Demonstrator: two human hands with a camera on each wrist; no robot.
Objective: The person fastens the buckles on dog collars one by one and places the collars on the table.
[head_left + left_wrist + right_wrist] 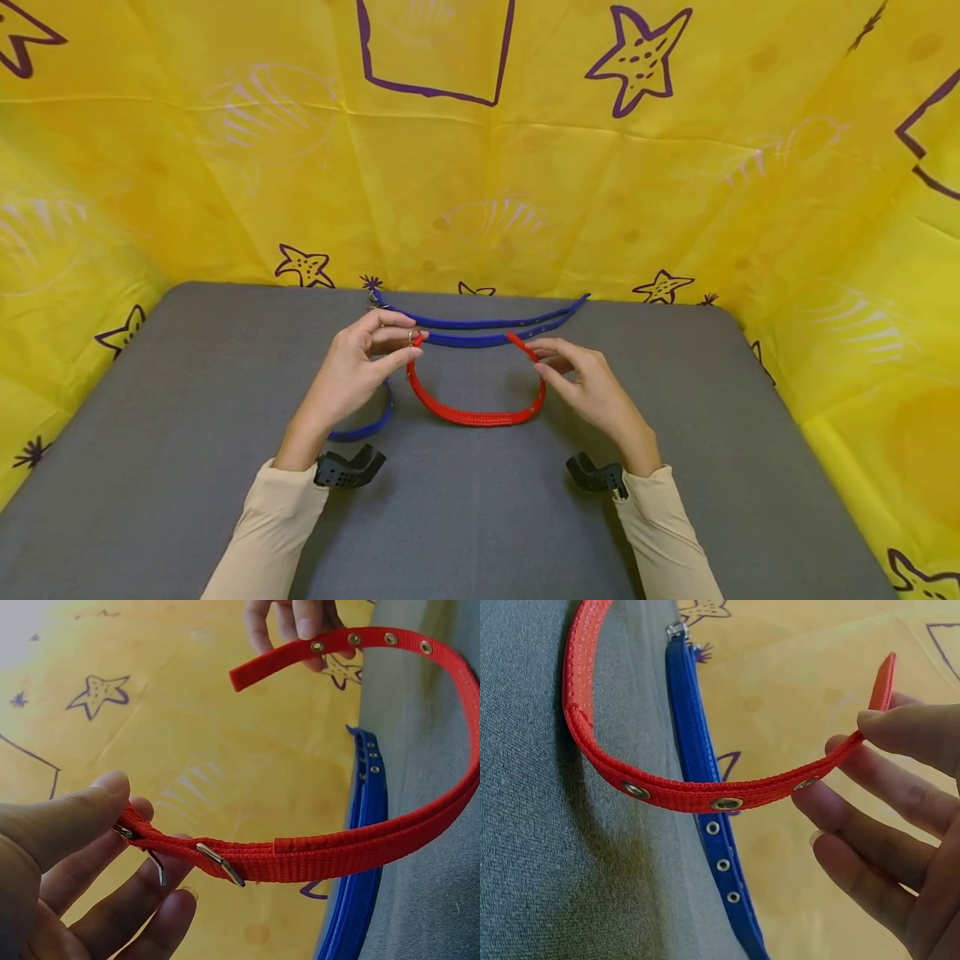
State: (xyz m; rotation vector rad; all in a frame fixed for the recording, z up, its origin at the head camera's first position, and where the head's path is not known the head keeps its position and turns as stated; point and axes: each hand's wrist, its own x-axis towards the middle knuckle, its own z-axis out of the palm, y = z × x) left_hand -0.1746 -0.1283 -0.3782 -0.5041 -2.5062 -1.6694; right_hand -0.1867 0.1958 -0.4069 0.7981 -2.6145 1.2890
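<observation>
A red collar (480, 418) of woven webbing hangs in a U between both hands. My left hand (358, 357) pinches its buckle end, where a metal buckle (154, 866) and a metal loop (221, 864) show in the left wrist view. Near the pointed tip, my right hand (581, 379) pinches the strap between thumb and index finger. Metal eyelets (726, 804) line that part of the collar. The tip (251, 675) sticks out past the right fingers, apart from the buckle.
Behind the red collar, blue collars (480, 341) with eyelets lie along the back of the grey table (480, 517). Another blue loop (367, 432) lies beside the left wrist, partly hidden by it. A yellow patterned cloth (480, 167) hangs around the table.
</observation>
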